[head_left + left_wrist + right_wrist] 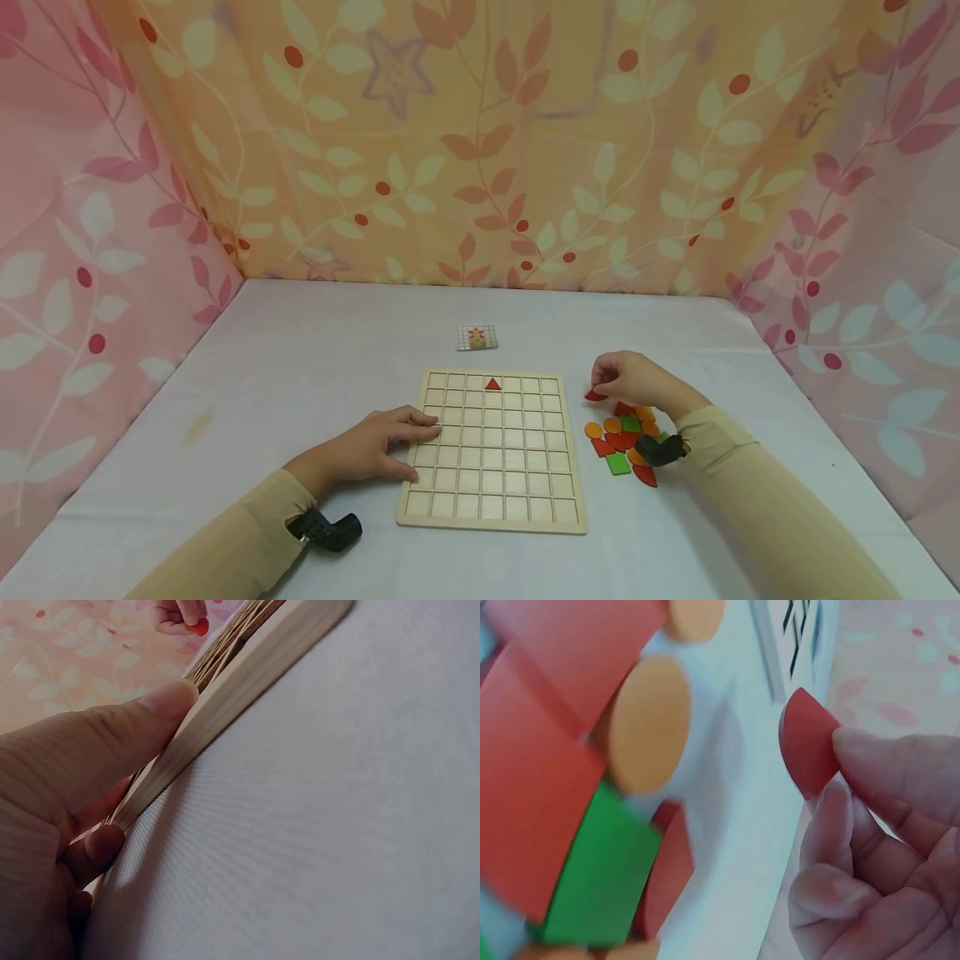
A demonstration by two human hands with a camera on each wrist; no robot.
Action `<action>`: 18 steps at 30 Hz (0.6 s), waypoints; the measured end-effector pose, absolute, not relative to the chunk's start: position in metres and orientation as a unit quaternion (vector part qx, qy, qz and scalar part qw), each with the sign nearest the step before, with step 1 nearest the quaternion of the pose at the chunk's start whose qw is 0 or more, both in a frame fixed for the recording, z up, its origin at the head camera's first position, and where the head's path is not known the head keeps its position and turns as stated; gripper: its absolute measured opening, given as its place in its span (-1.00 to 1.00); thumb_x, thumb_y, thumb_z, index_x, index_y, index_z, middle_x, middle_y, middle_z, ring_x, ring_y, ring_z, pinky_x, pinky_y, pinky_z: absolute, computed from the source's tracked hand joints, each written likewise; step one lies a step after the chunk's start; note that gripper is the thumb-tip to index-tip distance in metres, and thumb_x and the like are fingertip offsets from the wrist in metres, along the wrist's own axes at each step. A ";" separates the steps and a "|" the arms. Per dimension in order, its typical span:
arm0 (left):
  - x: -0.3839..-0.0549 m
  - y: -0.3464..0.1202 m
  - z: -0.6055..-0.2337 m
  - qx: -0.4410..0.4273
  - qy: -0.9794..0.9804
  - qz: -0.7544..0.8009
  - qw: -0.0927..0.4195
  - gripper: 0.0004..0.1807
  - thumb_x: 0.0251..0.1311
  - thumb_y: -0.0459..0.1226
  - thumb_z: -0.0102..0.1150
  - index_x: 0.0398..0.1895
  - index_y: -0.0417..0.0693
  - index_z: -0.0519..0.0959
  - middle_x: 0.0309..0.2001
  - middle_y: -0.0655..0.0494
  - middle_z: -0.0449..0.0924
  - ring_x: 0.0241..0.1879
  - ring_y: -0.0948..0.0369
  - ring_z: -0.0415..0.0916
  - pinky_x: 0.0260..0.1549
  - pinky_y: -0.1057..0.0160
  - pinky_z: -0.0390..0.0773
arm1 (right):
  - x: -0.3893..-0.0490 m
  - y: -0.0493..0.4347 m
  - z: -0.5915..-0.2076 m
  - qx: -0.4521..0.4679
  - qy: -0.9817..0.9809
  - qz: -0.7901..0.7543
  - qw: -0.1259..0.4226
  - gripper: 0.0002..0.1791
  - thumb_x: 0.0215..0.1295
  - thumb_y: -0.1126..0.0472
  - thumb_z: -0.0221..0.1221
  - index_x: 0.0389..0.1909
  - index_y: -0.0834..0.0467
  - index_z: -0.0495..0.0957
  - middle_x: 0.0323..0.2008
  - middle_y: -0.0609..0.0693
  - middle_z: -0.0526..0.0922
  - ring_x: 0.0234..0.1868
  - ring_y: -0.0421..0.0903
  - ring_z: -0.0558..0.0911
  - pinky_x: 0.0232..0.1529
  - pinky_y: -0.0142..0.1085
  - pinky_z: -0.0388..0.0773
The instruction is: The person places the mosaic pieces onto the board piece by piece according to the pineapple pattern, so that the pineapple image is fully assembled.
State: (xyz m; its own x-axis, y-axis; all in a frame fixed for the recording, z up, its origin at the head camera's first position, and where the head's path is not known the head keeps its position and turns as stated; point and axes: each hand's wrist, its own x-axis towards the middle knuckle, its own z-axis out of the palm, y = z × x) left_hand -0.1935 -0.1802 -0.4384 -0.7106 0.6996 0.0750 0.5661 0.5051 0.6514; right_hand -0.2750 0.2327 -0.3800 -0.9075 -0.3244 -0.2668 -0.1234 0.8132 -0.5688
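Between thumb and fingertips, my right hand (630, 382) pinches a red quarter-circle piece (806, 746), raised beside the loose pieces in the right wrist view. My left hand (371, 443) rests on the left edge of a wooden grid board (491, 460), its fingers extended over the rim. In the left wrist view the thumb (169, 699) lies along the board's edge. A red triangle (492, 384) sits in the board's top row near the middle. Right of the board lies a cluster of loose pieces: green squares (618, 464), orange circles (593, 430) and red shapes (645, 476).
A small card (477, 337) with a coloured figure on a grid lies behind the board. White cloth covers the table (300, 358). Patterned curtains (480, 167) stand at the back and both sides. Each wrist carries a black camera (660, 451).
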 end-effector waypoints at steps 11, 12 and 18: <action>-0.194 -0.181 -0.441 0.369 0.861 0.337 0.097 -0.23 -0.13 0.10 0.30 0.23 0.08 0.39 0.22 0.23 0.28 0.27 0.18 0.14 0.05 -0.01 0.13 | -0.272 0.206 -0.374 -0.145 0.921 -0.303 0.197 -0.67 0.22 0.37 0.05 -0.04 0.05 0.58 -0.37 0.04 0.51 -0.43 -0.04 0.47 -0.49 -0.25 0.44; -0.194 -0.181 -0.441 0.370 0.861 0.336 0.096 -0.23 -0.12 0.10 0.29 0.23 0.08 0.39 0.22 0.23 0.28 0.27 0.17 0.14 0.05 -0.01 0.13 | -0.272 0.204 -0.375 -0.151 0.920 -0.304 0.195 -0.69 0.22 0.37 0.05 -0.07 0.06 0.60 -0.38 0.04 0.52 -0.44 -0.04 0.47 -0.49 -0.26 0.43; -0.195 -0.182 -0.443 0.366 0.861 0.338 0.100 -0.24 -0.12 0.11 0.29 0.23 0.12 0.39 0.23 0.27 0.27 0.27 0.18 0.13 0.04 -0.02 0.10 | -0.274 0.192 -0.376 -0.187 0.915 -0.310 0.179 -0.83 0.23 0.34 0.09 -0.20 0.14 0.59 -0.48 0.02 0.57 -0.47 -0.02 0.51 -0.42 -0.27 0.44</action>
